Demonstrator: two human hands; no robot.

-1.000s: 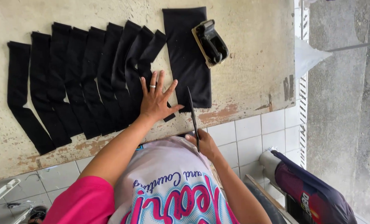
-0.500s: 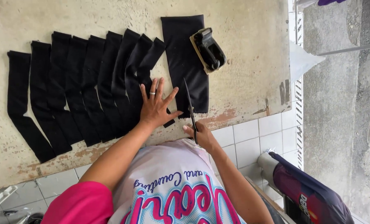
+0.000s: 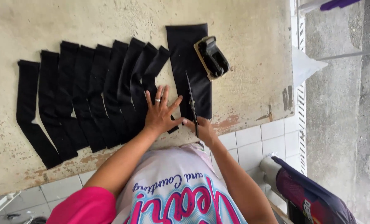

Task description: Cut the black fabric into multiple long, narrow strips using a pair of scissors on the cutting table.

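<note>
My left hand [image 3: 160, 114], with a ring on one finger, lies flat with fingers spread on the near end of black fabric strips [image 3: 85, 95]. These strips fan out in an overlapping row across the worn beige table [image 3: 89, 20]. My right hand [image 3: 203, 129] grips a pair of scissors [image 3: 191, 101]. The blades point away from me into a wider black fabric piece [image 3: 185, 49] just right of my left hand. A black handled tool on a wooden pad [image 3: 213, 57] rests on the far right part of that piece.
The table's near edge is faced with white tiles [image 3: 255, 141]. A dark blue and maroon bag [image 3: 313, 195] sits low at the right. A white plastic sheet [image 3: 305, 66] hangs off the table's right edge, beside a grey concrete floor.
The scissors have moved further along the wide black piece, away from me. My left hand stays pressed on the fabric. The view has shifted slightly.
</note>
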